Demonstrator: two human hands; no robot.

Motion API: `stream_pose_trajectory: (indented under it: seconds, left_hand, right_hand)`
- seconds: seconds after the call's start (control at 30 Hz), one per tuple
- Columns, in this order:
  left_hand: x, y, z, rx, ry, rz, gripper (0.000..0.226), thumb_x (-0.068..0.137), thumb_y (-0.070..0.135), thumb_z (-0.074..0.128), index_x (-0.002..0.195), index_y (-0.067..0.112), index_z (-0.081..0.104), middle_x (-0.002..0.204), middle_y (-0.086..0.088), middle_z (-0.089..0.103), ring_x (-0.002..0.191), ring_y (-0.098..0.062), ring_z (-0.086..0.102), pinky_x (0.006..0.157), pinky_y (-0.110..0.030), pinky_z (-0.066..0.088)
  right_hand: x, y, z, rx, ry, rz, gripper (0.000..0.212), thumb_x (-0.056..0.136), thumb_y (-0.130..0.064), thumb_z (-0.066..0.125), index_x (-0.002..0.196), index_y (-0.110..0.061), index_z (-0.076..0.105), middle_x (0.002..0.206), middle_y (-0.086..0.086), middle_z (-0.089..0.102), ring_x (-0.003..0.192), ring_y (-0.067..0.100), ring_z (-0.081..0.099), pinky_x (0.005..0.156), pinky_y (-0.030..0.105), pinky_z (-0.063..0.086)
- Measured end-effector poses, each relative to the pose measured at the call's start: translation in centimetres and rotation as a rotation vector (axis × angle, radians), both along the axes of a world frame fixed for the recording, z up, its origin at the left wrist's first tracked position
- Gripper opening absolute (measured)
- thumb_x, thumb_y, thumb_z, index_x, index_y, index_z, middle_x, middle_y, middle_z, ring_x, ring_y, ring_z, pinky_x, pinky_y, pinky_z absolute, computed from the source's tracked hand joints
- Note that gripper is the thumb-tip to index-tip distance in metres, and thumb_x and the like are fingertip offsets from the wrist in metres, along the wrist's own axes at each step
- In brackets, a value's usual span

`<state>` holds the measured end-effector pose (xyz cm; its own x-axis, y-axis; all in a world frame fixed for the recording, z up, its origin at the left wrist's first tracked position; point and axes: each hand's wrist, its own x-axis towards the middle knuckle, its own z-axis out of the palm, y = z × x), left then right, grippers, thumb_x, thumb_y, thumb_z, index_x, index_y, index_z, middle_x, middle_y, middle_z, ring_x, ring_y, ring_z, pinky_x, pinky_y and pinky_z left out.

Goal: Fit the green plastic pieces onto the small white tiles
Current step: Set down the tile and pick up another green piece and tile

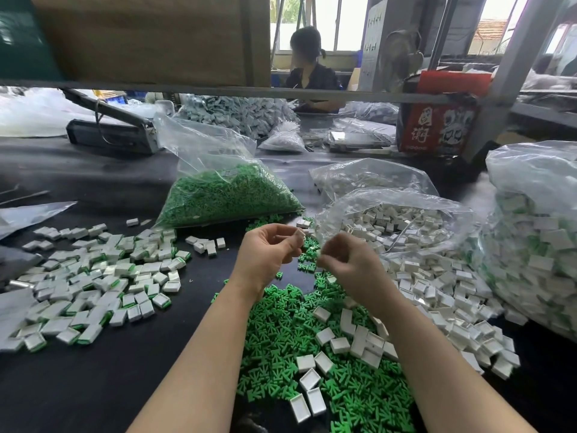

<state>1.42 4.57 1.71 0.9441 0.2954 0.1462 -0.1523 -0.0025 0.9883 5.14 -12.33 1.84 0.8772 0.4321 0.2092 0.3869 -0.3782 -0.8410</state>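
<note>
Bright daylight enters through the blown-out rear windows [345, 23]; plastic bags [530, 173] glare, hands [268, 251] blur slightly, and edges bow from wide-angle distortion.

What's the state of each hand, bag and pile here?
left hand: raised, pinching a small white tile
right hand: raised, fingers curled; contents unclear
bag of green pieces: open, lying on table
bag of white tiles: open, tiles spilling out
finished tiles pile: loose, left of hands

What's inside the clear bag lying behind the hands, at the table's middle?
The clear bag holds a heap of loose green pieces, filling its lower part; the top is slack and looks empty. Whatever lies beneath the heap is covered.
</note>
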Motion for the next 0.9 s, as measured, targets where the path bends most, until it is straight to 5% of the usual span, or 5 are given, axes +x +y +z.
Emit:
stream_pose_trajectory:
  seconds: [0.1, 0.27, 0.9]
  left_hand:
    - [-0.12, -0.26, 0.28, -0.068, -0.006, -0.038, 0.024, 0.072, 0.027, 0.077, 0.090, 0.013, 0.074, 0.075, -0.003, 0.074, 0.069, -0.011, 0.068, 0.062, -0.018, 0.053]
    - [-0.17, -0.80, 0.67, -0.114, -0.035, -0.117, 0.015, 0.070, 0.026, 0.077, 0.084, 0.021, 0.079, 0.080, -0.004, 0.076, 0.070, -0.011, 0.068, 0.064, -0.017, 0.052]
    - [0.08, -0.94, 0.23, 0.017, -0.083, -0.131, 0.014, 0.086, 0.010, 0.072, 0.088, 0.022, 0.079, 0.081, -0.005, 0.076, 0.072, -0.011, 0.066, 0.069, -0.019, 0.053]
  right_hand:
    - [0.01, -0.32, 0.50, 0.365, 0.159, -0.032, 0.012, 0.086, -0.003, 0.069, 0.096, -0.004, 0.065, 0.087, 0.013, 0.072, 0.079, 0.016, 0.070, 0.068, 0.017, 0.053]
    - [0.01, -0.46, 0.85, 0.564, 0.208, -0.020, 0.011, 0.084, -0.004, 0.070, 0.095, -0.008, 0.069, 0.081, 0.004, 0.074, 0.073, 0.007, 0.069, 0.062, 0.011, 0.048]
    - [-0.19, 0.12, 0.52, 0.496, 0.015, -0.049, 0.016, 0.083, -0.003, 0.073, 0.099, -0.005, 0.073, 0.085, 0.010, 0.075, 0.079, 0.021, 0.072, 0.074, 0.025, 0.058]
